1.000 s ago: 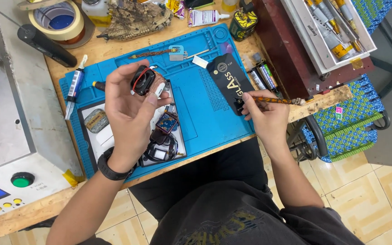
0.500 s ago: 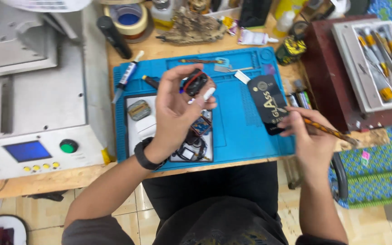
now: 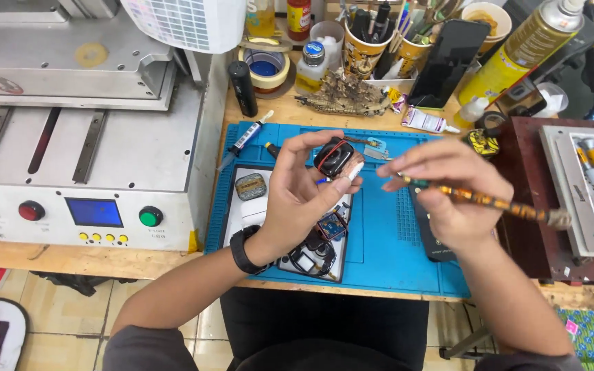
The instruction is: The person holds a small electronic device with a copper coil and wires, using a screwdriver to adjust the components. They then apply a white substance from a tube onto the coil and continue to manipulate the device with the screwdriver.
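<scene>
A: Left hand (image 3: 297, 199)?
B: Clamped on a small black part (image 3: 333, 158) with red wire, held above the blue mat (image 3: 386, 240) near its far edge.
A: Right hand (image 3: 448, 196)?
B: Closed on a brush (image 3: 489, 201); tip pointed at the part, handle toward the bench's right edge.

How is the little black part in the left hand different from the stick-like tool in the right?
The black part is short, chunky and wrapped with red wire; the tool is long, thin and mottled orange-brown. The left hand cups the part; the right hand pinches the tool like a pen. Both are held above the blue mat.
</scene>
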